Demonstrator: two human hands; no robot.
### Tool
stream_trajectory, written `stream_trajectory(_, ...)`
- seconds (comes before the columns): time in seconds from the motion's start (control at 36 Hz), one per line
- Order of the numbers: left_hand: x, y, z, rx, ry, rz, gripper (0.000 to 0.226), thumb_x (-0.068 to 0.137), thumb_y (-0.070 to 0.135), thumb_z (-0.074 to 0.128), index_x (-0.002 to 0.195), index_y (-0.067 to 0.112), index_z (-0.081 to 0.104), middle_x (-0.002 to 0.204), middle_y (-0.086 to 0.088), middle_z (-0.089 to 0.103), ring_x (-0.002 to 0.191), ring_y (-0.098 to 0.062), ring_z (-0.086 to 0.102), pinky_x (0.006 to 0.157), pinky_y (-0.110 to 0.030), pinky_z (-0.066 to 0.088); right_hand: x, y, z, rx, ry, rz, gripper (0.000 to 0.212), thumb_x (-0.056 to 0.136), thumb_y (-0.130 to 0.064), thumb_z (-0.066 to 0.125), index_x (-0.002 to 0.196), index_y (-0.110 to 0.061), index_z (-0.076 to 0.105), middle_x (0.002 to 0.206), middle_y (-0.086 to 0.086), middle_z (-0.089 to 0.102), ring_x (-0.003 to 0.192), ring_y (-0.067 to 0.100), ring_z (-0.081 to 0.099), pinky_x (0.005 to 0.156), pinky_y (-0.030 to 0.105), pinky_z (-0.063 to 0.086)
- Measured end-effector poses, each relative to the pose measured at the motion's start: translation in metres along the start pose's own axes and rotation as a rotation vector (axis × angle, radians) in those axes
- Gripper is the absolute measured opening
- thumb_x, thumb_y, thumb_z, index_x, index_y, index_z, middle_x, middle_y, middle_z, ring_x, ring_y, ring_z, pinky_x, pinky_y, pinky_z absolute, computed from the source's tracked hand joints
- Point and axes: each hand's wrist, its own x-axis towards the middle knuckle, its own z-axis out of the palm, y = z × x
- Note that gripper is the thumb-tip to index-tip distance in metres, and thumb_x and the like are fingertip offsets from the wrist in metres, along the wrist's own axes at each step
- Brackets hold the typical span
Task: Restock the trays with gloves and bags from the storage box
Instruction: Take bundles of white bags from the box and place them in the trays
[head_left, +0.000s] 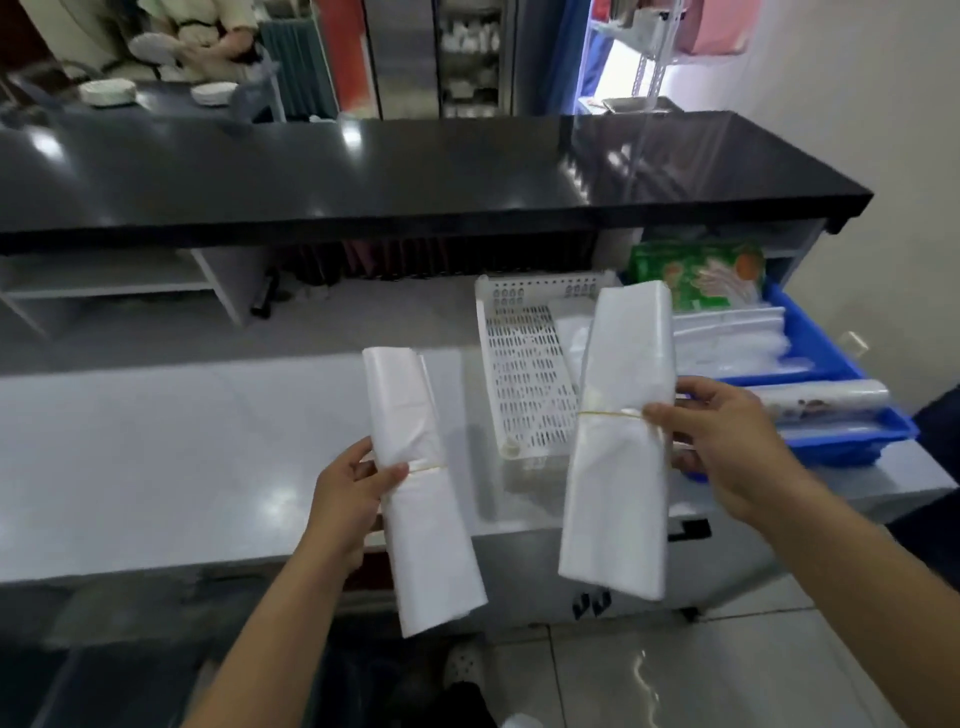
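Observation:
My left hand (345, 501) grips a white bundle of plastic bags (415, 488) bound by a yellow rubber band, held upright over the grey counter's front edge. My right hand (727, 444) grips a second, wider bag bundle (623, 415), also banded, in front of the white perforated tray (524, 384). Right of the tray stands a blue tray (826, 364) with clear bag packs in it, and a green glove packet (696, 275) stands behind it. The storage box is not in view.
A black raised countertop (415, 176) overhangs the back of the grey work counter (156, 457). White shelf dividers (218, 286) stand under it at left. A person sits beyond the counter with stacks of plates (106, 93). Tiled floor lies below.

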Motion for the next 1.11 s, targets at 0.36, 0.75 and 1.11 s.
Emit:
stream_trajectory(0.36, 0.093, 0.012, 0.007, 0.015, -0.097, -0.130, 0.036, 0.088, 0.008, 0.070, 0.114, 0.033, 0.066, 0.099, 0.003, 0.078, 0.084, -0.018, 0.076, 0.061, -0.034, 0.060, 0.163, -0.016, 0.069, -0.354, -0.103, 0.288, 0.031, 0.083, -0.002, 0.072, 0.113, -0.005, 0.062, 0.095, 0.014, 0.071, 0.066, 0.023, 0.068, 0.056, 0.032, 0.056)
stream_trajectory(0.75, 0.105, 0.021, 0.019, 0.005, -0.044, -0.146, 0.037, 0.088, 0.004, 0.069, 0.104, 0.037, 0.069, 0.092, 0.004, 0.079, 0.074, -0.014, 0.076, 0.049, -0.024, 0.054, 0.213, 0.021, 0.096, -0.541, -0.194, 0.284, 0.058, 0.076, -0.010, 0.082, 0.128, -0.019, 0.058, 0.104, 0.019, 0.070, 0.084, 0.037, 0.071, 0.074, 0.052, 0.061)
stream_trajectory(1.11, 0.088, 0.019, 0.019, -0.038, 0.112, -0.158, 0.039, 0.087, 0.003, 0.070, 0.102, 0.038, 0.071, 0.094, 0.001, 0.079, 0.078, -0.018, 0.076, 0.054, -0.028, 0.057, 0.206, 0.051, 0.117, -1.022, -0.261, -0.132, 0.052, 0.074, -0.031, 0.073, 0.121, -0.021, 0.053, 0.109, 0.003, 0.061, 0.088, 0.021, 0.055, 0.072, 0.034, 0.048)
